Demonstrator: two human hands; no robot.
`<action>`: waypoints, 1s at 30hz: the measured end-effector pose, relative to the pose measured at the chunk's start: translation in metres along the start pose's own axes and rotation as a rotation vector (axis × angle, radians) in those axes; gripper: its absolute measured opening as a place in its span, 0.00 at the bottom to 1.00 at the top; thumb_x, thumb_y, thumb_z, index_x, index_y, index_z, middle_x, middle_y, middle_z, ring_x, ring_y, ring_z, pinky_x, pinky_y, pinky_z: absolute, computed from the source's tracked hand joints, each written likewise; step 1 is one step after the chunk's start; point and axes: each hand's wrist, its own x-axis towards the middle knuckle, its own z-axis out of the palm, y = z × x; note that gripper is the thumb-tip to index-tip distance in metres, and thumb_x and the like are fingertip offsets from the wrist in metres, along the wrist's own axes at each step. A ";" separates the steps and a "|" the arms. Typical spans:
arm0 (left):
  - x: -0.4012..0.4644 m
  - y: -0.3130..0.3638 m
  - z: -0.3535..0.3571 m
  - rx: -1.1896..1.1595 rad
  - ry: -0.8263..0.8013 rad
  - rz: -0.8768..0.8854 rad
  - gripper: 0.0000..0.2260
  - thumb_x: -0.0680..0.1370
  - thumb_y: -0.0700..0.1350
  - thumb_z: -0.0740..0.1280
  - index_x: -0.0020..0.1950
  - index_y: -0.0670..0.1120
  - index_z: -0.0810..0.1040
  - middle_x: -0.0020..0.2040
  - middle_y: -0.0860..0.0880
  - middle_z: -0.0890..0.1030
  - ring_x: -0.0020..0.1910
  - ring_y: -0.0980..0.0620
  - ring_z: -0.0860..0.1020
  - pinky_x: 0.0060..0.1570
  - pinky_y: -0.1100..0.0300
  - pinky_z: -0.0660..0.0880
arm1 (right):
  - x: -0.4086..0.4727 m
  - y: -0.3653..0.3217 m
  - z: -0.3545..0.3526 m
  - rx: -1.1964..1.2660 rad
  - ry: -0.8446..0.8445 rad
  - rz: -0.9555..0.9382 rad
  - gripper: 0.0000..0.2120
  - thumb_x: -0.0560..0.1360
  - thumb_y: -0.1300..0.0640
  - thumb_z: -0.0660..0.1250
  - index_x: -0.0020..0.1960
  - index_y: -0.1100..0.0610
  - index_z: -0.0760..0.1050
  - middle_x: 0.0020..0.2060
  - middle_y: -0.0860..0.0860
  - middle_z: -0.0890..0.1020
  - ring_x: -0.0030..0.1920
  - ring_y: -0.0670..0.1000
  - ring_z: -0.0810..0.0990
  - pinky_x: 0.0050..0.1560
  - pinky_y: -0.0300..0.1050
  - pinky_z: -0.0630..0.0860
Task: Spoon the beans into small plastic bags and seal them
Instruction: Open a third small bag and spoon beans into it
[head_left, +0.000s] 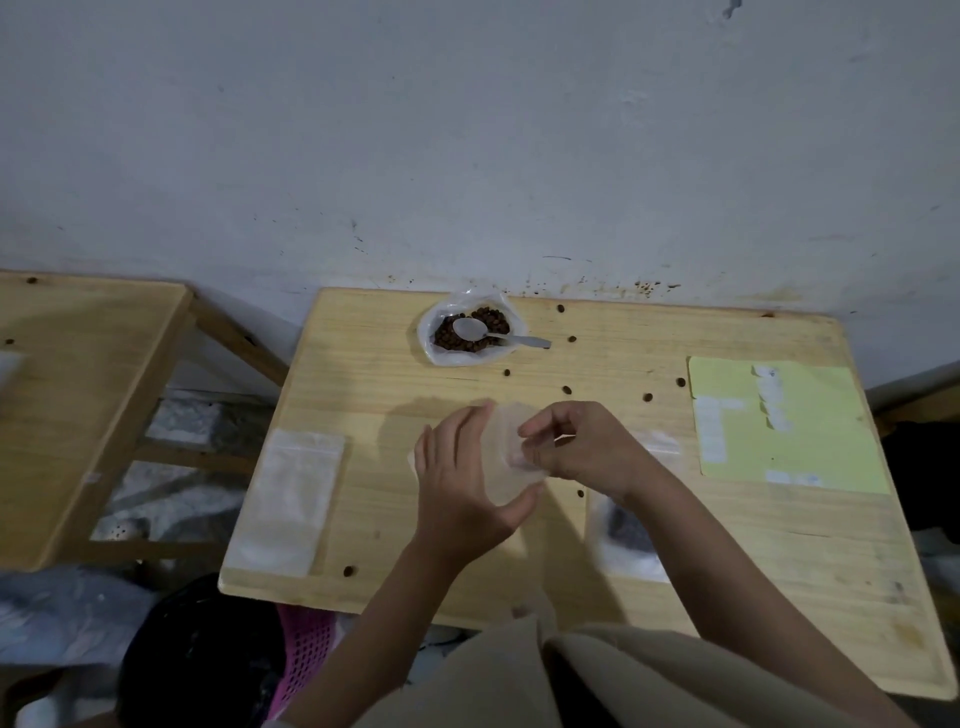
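Both hands meet over the middle of the wooden table (727, 545), sharing one small empty bag (506, 457). The left hand (462, 478) cups it from the side and below, fingers fairly straight along its far face and the thumb curled under its lower edge. The right hand (576, 447) closes narrow at the bag's mouth, fingertips pinching the film near the top edge. This looks like the opening step: one hand steadies the body while the other works the lips apart, so that a spoonful can go in without the film collapsing. Whether the mouth is already parted I cannot tell; the plastic is clear and blurred.

The beans (467, 327) sit beyond the hands, toward the wall, in a rolled-down plastic bag whose low rim keeps them easy to scoop. The spoon (488, 332) lies in that heap, bowl up, handle pointing toward the right-hand side, well apart from both hands and untouched. Loose beans (568, 389) are scattered between the heap and the hands and off to the right.

Just left of the left hand lies a flat stack of empty bags (291, 499), ready for picking up. Under and behind the right forearm lies a filled bag (623, 530) with dark beans inside, so at least one portion seems done. Farther right lies a yellow-green sheet (810, 431) with pale labels.
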 end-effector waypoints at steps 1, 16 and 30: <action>0.002 -0.005 -0.002 -0.024 -0.001 0.002 0.39 0.61 0.57 0.75 0.67 0.40 0.68 0.60 0.44 0.75 0.60 0.47 0.72 0.60 0.49 0.69 | 0.001 0.001 0.004 0.035 0.030 -0.018 0.07 0.67 0.64 0.75 0.43 0.61 0.79 0.36 0.51 0.79 0.37 0.47 0.78 0.37 0.40 0.77; 0.039 -0.107 -0.032 -0.140 -0.112 -0.071 0.45 0.63 0.64 0.75 0.68 0.36 0.69 0.61 0.44 0.73 0.60 0.49 0.71 0.58 0.54 0.72 | 0.138 0.013 0.038 0.771 0.656 0.166 0.18 0.75 0.57 0.69 0.63 0.56 0.72 0.44 0.56 0.78 0.38 0.52 0.78 0.36 0.45 0.79; 0.074 -0.146 -0.007 -0.412 -0.471 -0.212 0.48 0.61 0.67 0.74 0.74 0.51 0.58 0.72 0.51 0.58 0.71 0.53 0.60 0.68 0.53 0.65 | 0.157 0.018 0.057 0.135 0.875 -0.107 0.08 0.78 0.57 0.62 0.49 0.53 0.80 0.37 0.49 0.82 0.42 0.54 0.82 0.47 0.58 0.80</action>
